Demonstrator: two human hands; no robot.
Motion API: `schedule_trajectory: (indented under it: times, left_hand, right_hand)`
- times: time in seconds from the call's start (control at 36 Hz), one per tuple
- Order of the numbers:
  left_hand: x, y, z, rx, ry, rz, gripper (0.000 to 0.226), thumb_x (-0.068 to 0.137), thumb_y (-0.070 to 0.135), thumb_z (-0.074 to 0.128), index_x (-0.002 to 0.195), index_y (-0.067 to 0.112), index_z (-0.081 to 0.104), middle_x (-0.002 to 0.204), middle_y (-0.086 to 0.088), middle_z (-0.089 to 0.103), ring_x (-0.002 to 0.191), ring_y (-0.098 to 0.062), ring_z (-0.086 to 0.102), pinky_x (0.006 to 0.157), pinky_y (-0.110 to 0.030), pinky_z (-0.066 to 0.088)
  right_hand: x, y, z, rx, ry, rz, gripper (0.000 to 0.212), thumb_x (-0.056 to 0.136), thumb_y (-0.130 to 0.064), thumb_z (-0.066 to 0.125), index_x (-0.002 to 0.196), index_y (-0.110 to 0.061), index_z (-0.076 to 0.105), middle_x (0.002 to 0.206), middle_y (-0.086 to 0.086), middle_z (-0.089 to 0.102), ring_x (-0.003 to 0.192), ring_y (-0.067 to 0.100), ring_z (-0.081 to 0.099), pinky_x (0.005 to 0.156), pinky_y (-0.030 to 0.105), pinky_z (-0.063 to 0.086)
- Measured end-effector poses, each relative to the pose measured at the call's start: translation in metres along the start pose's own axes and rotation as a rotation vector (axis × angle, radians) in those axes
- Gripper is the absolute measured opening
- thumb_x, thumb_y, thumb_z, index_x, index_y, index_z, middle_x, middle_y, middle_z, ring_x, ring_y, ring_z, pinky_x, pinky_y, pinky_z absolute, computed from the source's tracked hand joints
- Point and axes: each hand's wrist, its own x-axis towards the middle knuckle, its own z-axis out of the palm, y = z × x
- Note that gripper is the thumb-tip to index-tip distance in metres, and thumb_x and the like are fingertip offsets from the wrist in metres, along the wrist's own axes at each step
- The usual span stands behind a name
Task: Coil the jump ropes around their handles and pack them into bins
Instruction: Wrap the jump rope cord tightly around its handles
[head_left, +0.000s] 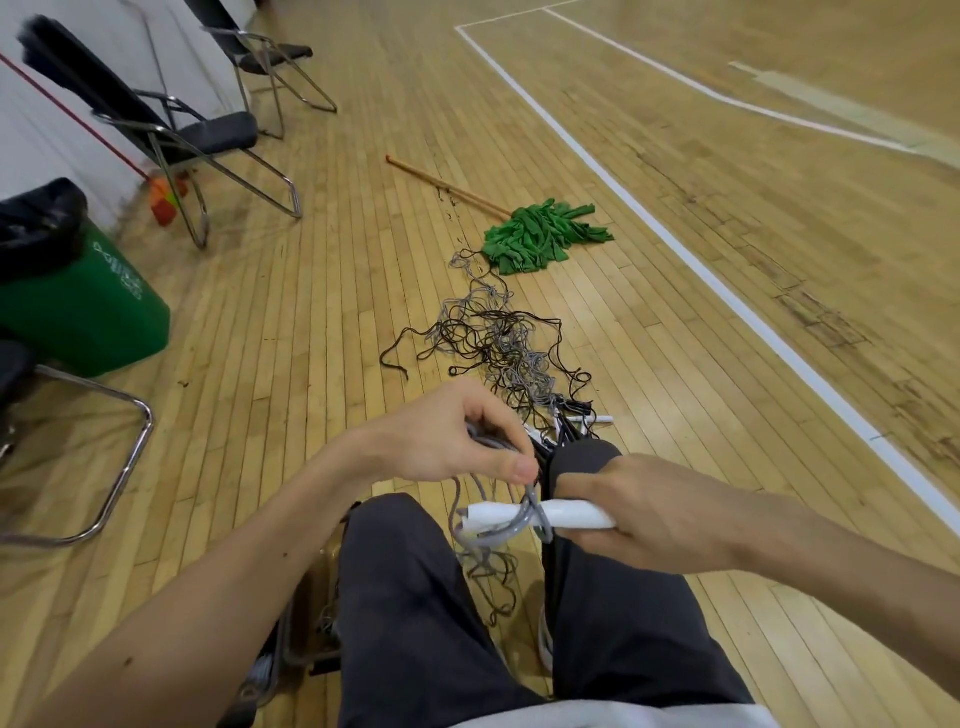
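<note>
Rope (524, 519) partly coiled: right hand (639, 514) grips white handles (519, 514), left hand (447, 436) pinches cord; floor tangle (498, 343) untouched, bin contents seemingly hidden.

Person seated, both bare forearms reaching forward over knees in dark trousers. Left hand (447, 439) palm down, wrist bent, thumb and forefinger pinched together on grey cord (522, 522), other fingers curled under. Right hand (639, 512) lower and to right, back of hand up, fingers wrapped tight around white handles (540, 514), thumb pointing toward left hand. Left grip just above and beside right grip; hands near, not touching.
</note>
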Motion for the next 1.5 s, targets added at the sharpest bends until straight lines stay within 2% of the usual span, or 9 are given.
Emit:
schedule_trajectory:
  times: [0.17, 0.31, 0.47, 0.64, 0.92, 1.08, 1.28, 1.39, 1.5]
  left_hand:
    - [0.001, -0.008, 0.016, -0.253, 0.16, 0.051, 0.028, 0.077, 0.063, 0.072, 0.071, 0.036, 0.074, 0.067, 0.008, 0.062, 0.052, -0.011, 0.046, 0.045, -0.021, 0.034]
    - [0.008, -0.015, 0.035, -0.445, 0.326, -0.055, 0.036, 0.095, 0.022, 0.054, 0.061, 0.034, 0.062, 0.059, 0.01, 0.049, 0.044, -0.005, 0.033, 0.04, -0.023, 0.019]
    - [0.011, -0.012, 0.047, -0.595, 0.479, -0.154, 0.047, 0.106, 0.011, 0.039, 0.07, 0.023, 0.067, 0.049, 0.003, 0.042, 0.043, -0.01, 0.024, 0.047, -0.028, 0.012]
    - [0.011, -0.017, 0.052, -0.476, 0.479, -0.061, 0.034, 0.098, 0.04, 0.044, 0.09, 0.01, 0.059, 0.061, 0.0, 0.045, 0.043, -0.011, 0.024, 0.044, -0.029, 0.013]
    - [0.01, -0.025, 0.063, 0.104, 0.479, -0.232, 0.031, 0.108, 0.034, 0.034, 0.11, 0.022, 0.062, 0.06, 0.013, 0.04, 0.05, -0.005, 0.037, 0.051, -0.025, 0.029]
    - [0.012, -0.018, 0.068, 0.492, 0.38, -0.317, 0.031, 0.108, 0.038, 0.03, 0.084, 0.027, 0.046, 0.065, 0.007, 0.048, 0.058, -0.012, 0.045, 0.055, -0.034, 0.033]
    - [0.015, -0.018, 0.064, 1.0, 0.156, -0.29, 0.028, 0.109, 0.035, 0.034, 0.11, 0.016, 0.055, 0.092, -0.003, 0.062, 0.081, -0.023, 0.061, 0.072, -0.041, 0.055]
    - [0.009, -0.011, 0.048, 1.087, -0.012, -0.243, 0.028, 0.108, 0.034, 0.036, 0.117, 0.017, 0.057, 0.094, 0.001, 0.058, 0.078, -0.016, 0.061, 0.062, -0.023, 0.05]
    - [0.001, 0.008, 0.038, 1.07, -0.153, -0.193, 0.026, 0.105, 0.037, 0.045, 0.114, 0.024, 0.065, 0.083, 0.01, 0.054, 0.08, -0.012, 0.056, 0.071, -0.027, 0.049]
  right_hand:
    - [0.002, -0.001, -0.006, 0.271, 0.219, -0.032, 0.015, 0.097, -0.041, 0.051, 0.088, -0.029, 0.053, 0.063, -0.013, 0.05, 0.055, 0.01, 0.049, 0.052, 0.019, 0.035]
    - [0.006, -0.002, -0.006, 0.468, 0.323, 0.011, 0.035, 0.094, -0.051, 0.051, 0.091, -0.018, 0.063, 0.069, -0.008, 0.056, 0.056, 0.01, 0.047, 0.053, 0.029, 0.041]
    - [0.009, 0.0, -0.007, 0.656, 0.401, 0.092, 0.019, 0.1, -0.019, 0.061, 0.081, -0.017, 0.062, 0.061, -0.011, 0.046, 0.053, 0.005, 0.036, 0.052, 0.018, 0.03]
    - [0.016, 0.007, -0.004, 0.687, 0.521, 0.196, 0.02, 0.1, -0.024, 0.061, 0.081, -0.016, 0.063, 0.058, -0.011, 0.045, 0.05, 0.006, 0.034, 0.05, 0.019, 0.028]
    - [0.023, 0.039, 0.009, 0.388, 0.585, 0.518, 0.028, 0.1, -0.024, 0.058, 0.073, -0.025, 0.053, 0.061, -0.004, 0.054, 0.053, 0.013, 0.043, 0.052, 0.03, 0.031]
    - [0.032, 0.044, 0.017, 0.384, 0.516, 0.632, 0.026, 0.1, -0.025, 0.056, 0.08, -0.008, 0.057, 0.069, 0.007, 0.056, 0.057, 0.021, 0.045, 0.053, 0.034, 0.032]
    - [0.038, 0.043, 0.034, 0.084, 0.197, 0.683, 0.016, 0.102, -0.03, 0.049, 0.092, -0.018, 0.055, 0.076, -0.003, 0.055, 0.062, 0.016, 0.051, 0.052, 0.029, 0.038]
    - [0.036, 0.033, 0.038, 0.013, -0.036, 0.61, 0.014, 0.102, -0.029, 0.047, 0.096, -0.019, 0.055, 0.078, -0.003, 0.055, 0.063, 0.015, 0.05, 0.054, 0.027, 0.038]
    - [0.03, 0.016, 0.031, -0.016, -0.247, 0.48, 0.016, 0.1, -0.028, 0.051, 0.105, -0.016, 0.061, 0.078, -0.002, 0.056, 0.066, 0.018, 0.054, 0.06, 0.03, 0.043]
